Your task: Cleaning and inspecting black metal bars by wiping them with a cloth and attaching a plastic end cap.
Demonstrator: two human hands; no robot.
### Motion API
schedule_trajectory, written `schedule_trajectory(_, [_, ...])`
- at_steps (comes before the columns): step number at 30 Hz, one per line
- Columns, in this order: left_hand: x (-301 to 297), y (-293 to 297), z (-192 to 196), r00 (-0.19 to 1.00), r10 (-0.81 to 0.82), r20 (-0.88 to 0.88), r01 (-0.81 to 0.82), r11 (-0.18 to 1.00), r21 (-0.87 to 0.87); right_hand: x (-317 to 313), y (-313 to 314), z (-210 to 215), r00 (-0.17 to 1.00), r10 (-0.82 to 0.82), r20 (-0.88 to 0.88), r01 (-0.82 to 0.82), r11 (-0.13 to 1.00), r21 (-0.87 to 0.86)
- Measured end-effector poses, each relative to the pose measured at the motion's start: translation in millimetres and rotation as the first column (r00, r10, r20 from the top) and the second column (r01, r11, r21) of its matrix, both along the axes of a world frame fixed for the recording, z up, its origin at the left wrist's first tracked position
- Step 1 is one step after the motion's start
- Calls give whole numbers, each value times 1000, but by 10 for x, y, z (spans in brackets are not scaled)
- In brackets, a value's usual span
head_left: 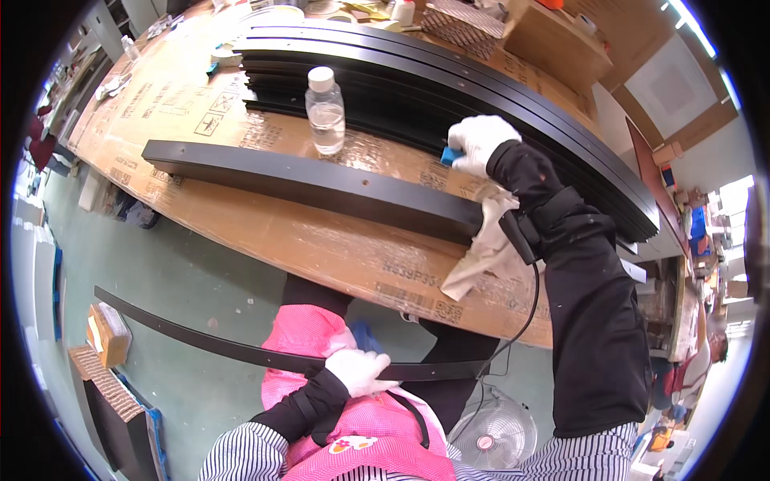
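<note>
head view: left hand (358, 370), white-gloved, fingers curled shut around a long thin black strip (200, 341); the strip runs from well out past the fingertips on the person's left, through the closed fingers, to a short way beyond the knuckles on the right, held low in front of a pink apron (321, 377), above the green floor (184, 280). right hand (480, 141), white-gloved, reaches forward over the cardboard-covered table (305, 240); its fingers are bent down onto a small blue object (449, 155), of which only a corner shows under the fingertips, so whether they clasp it or merely press on it cannot be told. just behind the right fingers, a stack of long curved black strips (481, 80) lies along the table. just below the right fingers, toward the wrist, a black rectangular bar (305, 180) lies flat on the cardboard, with a white cloth (485, 248) draped at its near end under the forearm. left of the right fingertips, apart from them, a clear plastic bottle (325, 111) with a white cap stands upright just beyond the bar. a black cable (525, 321) hangs from the right wrist. a small fan (493, 437) sits on the floor to the right of the left fingers.
</note>
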State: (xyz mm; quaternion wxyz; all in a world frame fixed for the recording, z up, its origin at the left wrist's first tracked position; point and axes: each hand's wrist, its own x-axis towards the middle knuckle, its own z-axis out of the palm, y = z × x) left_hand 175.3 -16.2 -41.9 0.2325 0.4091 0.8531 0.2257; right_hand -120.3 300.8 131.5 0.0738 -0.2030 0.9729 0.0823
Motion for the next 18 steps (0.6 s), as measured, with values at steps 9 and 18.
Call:
schedule_trajectory(9, [-70, -113, -17, 997, 63, -52, -57, 993, 101, -45, -260, -342, 953, -38, 301, -22, 981, 193])
schedule_trajectory(18, [-61, -111, 41, 993, 85, -81, -77, 993, 87, 872, 413, 440, 775, -126, 619, 319, 924, -212])
